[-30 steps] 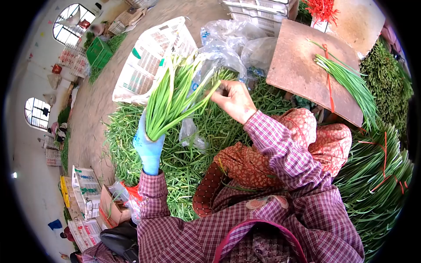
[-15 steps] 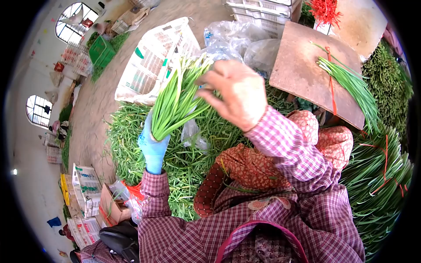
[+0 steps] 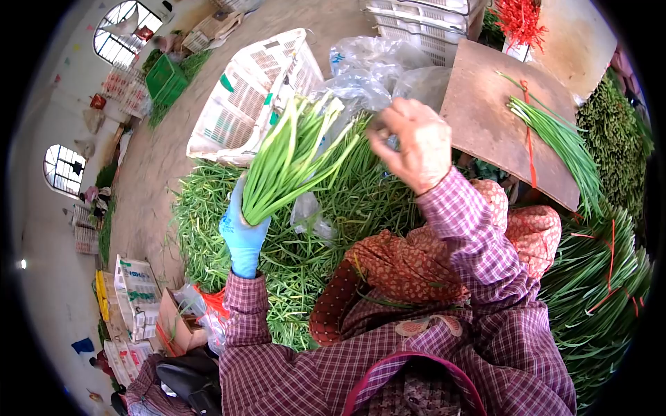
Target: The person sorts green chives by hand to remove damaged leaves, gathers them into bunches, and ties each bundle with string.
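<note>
My left hand (image 3: 243,232), in a blue glove, is closed round the lower part of a bunch of green stalks (image 3: 288,163), whose pale ends point up and to the right. To the right of the bunch is my bare right hand (image 3: 414,142), its fingers curled together; whatever is between the fingertips is too blurred to make out. A heap of loose green stalks (image 3: 208,229) lies beneath both hands. On the brown board (image 3: 479,104) at the right rests another green bunch (image 3: 555,139) across a red tie (image 3: 528,139).
A white crate (image 3: 229,97) stands beyond the heap, with clear plastic bags (image 3: 374,66) beside it. Stacked white crates (image 3: 423,31) are at the top. Tied green bundles (image 3: 590,291) lie at the right. A cardboard box (image 3: 182,329) sits at lower left.
My right hand has moved away from the bunch, to the right, after passing over it. My left hand still holds the bunch and has shifted slightly right in the view.
</note>
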The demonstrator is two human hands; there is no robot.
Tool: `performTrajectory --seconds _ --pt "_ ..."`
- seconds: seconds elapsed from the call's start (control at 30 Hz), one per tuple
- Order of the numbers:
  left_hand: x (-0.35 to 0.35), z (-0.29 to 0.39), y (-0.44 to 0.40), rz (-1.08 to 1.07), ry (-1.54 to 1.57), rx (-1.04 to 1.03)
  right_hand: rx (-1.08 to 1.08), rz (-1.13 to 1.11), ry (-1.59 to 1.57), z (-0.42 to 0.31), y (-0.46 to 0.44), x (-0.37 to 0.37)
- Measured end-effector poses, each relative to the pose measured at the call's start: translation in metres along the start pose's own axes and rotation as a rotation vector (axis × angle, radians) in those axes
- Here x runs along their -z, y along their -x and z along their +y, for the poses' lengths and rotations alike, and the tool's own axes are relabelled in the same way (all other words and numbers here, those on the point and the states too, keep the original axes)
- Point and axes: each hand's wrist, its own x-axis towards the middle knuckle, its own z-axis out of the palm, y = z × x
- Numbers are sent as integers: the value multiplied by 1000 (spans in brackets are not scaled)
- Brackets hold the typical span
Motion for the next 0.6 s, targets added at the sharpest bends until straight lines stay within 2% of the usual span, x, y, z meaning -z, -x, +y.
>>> performTrajectory --seconds 0.13,0.23,0.4,0.5,0.6 --pt "2 -2 1 -26 -41 -14 -142 -54 178 33 9 24" --pt "1 -5 3 -15 -30 19 -120 -57 213 31 6 35" --pt "-1 -1 3 -12 -77 -16 -19 -48 -20 -10 -13 18" --pt "-3 2 2 -8 -17 -36 13 -147 -63 -30 -21 14" --pt "-3 4 1 -9 -2 -37 26 -98 -22 -33 -28 11"
